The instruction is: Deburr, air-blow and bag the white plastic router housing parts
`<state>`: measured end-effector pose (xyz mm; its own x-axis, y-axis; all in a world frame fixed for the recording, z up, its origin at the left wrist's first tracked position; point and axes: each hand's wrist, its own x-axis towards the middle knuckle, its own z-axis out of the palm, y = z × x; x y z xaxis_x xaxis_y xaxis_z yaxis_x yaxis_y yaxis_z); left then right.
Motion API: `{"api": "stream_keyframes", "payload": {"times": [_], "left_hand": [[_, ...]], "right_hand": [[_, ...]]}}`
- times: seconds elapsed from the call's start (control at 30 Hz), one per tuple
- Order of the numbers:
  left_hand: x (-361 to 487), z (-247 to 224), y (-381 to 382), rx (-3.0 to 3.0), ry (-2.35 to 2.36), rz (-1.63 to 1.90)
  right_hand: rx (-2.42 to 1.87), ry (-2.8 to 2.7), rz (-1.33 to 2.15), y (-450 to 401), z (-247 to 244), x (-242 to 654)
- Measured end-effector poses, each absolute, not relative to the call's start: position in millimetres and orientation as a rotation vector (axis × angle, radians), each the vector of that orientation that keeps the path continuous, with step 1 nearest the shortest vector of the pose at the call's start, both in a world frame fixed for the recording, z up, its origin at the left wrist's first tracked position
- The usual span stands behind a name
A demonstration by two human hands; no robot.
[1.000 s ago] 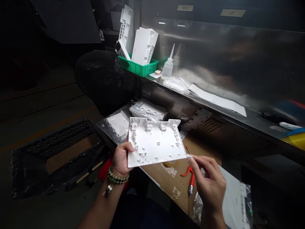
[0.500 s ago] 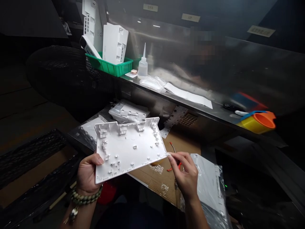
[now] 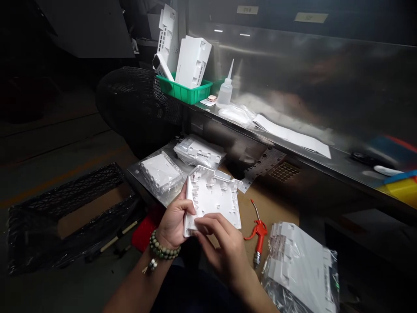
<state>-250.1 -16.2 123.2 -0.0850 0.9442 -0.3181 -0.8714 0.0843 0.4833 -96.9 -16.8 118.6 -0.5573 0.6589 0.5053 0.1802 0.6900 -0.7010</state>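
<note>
A white moulded plastic housing cover is held tilted over the bench, its inner side with clips and ribs facing up. My left hand grips its left edge, thumb on the inner face and the other fingers hidden behind. At the cover's lower edge, my right hand has its fingers curled over the rim with the thumb below, closed on it. Whether anything small sits between those fingertips cannot be made out. Right of the hands, a red air blow gun lies on the cardboard.
Bagged white covers lie at the bench's left, behind and at right. The metal shelf carries a green bin with white housings, a squeeze bottle and folded white paper. A black fan stands left.
The view has swung left. The cover has turned and tilted in my left hand. My right hand has moved from its right corner along to the lower left edge.
</note>
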Motion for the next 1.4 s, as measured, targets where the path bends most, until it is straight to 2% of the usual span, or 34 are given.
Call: {"api": "stream_keyframes", "payload": {"times": [0.17,0.33,0.43,0.67,0.77,0.93,1.2,1.4], "left_hand": [[-248.8,120.1,-17.3,0.128,0.680,1.502],[-241.4,115.5,-17.8,0.098,0.674,1.449],[-239.1,116.1,-16.4,0.140,0.626,1.418],[-241.2,113.2,-14.3,0.121,0.639,1.432],[-241.3,108.5,-14.2,0.092,0.629,1.408],[-252.3,108.2,-12.5,0.128,0.626,1.401],[-259.0,108.3,-18.3,0.154,0.683,1.386],[-238.8,105.8,-29.1,0.194,0.766,1.361]], "right_hand": [[-0.557,-2.342,0.621,-12.6,122.7,-92.0],[-0.500,-2.493,0.851,2.6,133.4,-79.2],[-0.526,-2.425,0.946,7.5,134.7,-76.3],[-0.561,-2.458,0.736,-2.5,129.1,-83.9],[-0.524,-2.492,0.842,2.6,131.8,-76.0],[-0.665,-2.242,0.941,18.1,134.1,-47.3],[-0.917,-1.895,0.659,35.0,127.5,-54.0],[-0.841,-1.761,0.481,35.6,136.5,-95.4]]}}
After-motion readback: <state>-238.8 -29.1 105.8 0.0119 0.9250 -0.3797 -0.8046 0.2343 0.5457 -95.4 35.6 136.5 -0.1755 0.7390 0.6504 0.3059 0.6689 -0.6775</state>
